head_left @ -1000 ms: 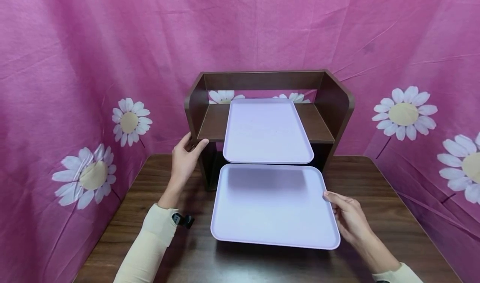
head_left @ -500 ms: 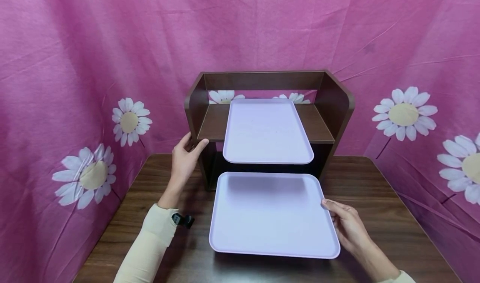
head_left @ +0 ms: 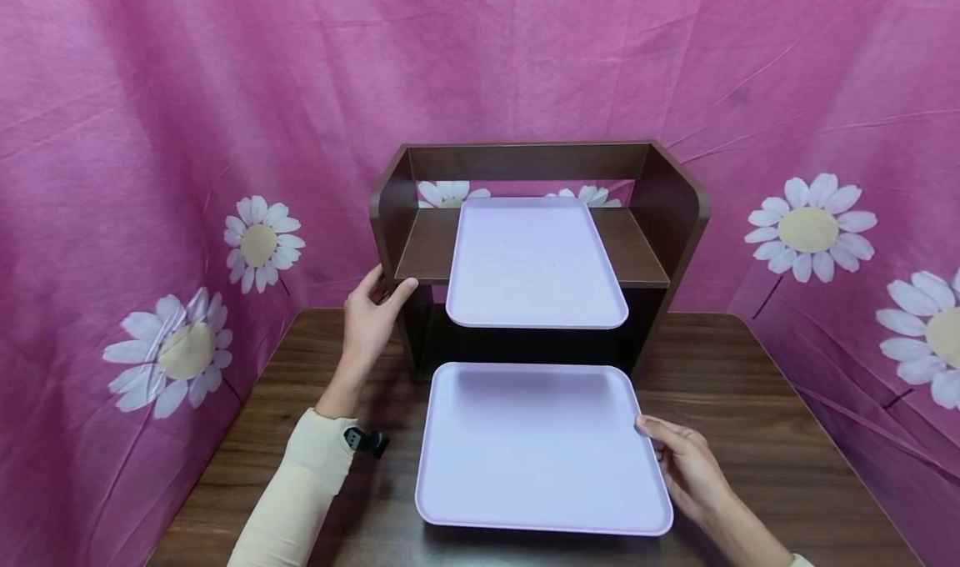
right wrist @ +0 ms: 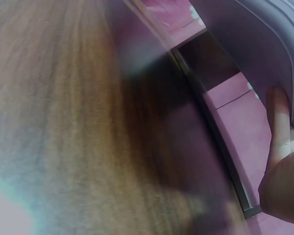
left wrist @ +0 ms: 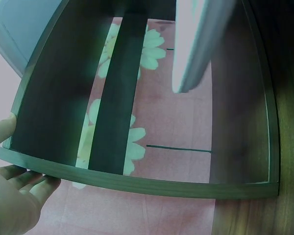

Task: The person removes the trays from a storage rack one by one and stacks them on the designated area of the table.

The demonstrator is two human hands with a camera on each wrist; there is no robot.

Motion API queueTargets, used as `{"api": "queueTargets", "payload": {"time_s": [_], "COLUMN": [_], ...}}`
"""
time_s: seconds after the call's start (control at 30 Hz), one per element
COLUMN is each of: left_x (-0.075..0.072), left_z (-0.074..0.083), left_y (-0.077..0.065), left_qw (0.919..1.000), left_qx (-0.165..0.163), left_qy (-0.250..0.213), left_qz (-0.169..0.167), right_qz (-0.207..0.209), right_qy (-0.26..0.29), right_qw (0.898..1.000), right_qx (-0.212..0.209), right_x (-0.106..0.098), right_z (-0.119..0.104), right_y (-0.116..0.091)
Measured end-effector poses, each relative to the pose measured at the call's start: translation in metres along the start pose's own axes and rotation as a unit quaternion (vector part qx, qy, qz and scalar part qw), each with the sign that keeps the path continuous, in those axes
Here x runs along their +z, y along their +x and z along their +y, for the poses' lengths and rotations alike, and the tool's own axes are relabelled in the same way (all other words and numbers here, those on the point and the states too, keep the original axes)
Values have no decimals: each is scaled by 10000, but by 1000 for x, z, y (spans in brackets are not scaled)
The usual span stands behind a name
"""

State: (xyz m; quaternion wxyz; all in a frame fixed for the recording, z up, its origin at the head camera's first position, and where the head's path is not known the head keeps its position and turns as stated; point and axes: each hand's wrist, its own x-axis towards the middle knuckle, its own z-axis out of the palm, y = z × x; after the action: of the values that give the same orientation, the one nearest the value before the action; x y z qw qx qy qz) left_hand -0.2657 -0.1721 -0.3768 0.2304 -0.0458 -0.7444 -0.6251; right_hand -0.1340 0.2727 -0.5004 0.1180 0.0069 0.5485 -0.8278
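My right hand (head_left: 686,459) pinches the right edge of a pale lilac tray (head_left: 543,450), thumb on top and fingers underneath. This tray is held in front of the brown wooden shelf (head_left: 420,246), over the table. In the right wrist view the tray's underside (right wrist: 255,44) shows above the fingers. My left hand (head_left: 367,317) grips the shelf's left side panel, thumb at the front edge, fingers on the outer side. A second lilac tray (head_left: 536,258) lies on the shelf's upper board, its front end sticking out past the board's edge.
The shelf stands at the back of a dark wood table (head_left: 750,400). Its lower compartment (head_left: 525,346) lies open in shadow behind the held tray. A pink curtain (head_left: 525,50) with white daisies hangs close behind and on both sides.
My right hand has drawn the lower tray toward me, away from the shelf, opening a gap that shows the lower compartment. The left hand and upper tray stay put.
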Motion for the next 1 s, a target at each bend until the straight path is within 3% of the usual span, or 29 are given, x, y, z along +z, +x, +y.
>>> {"api": "queueTargets", "payload": {"time_s": [0.23, 0.67, 1.0], "left_x": [1, 0, 0], "left_z": [-2, -4, 0], "left_y": [0, 2, 1], "left_qw": [10000, 10000, 9999], "left_qx": [-22, 51, 56], "left_qy": [-41, -31, -99], "left_qz": [-1, -13, -15], "right_qz": [283, 192, 582], "right_qy": [-352, -661, -912], "right_qw": [9989, 9974, 9932], "right_qx": [102, 208, 440], "right_x": [-3, -5, -1], "right_z": [10, 19, 21], "right_y": [-1, 4, 6]}}
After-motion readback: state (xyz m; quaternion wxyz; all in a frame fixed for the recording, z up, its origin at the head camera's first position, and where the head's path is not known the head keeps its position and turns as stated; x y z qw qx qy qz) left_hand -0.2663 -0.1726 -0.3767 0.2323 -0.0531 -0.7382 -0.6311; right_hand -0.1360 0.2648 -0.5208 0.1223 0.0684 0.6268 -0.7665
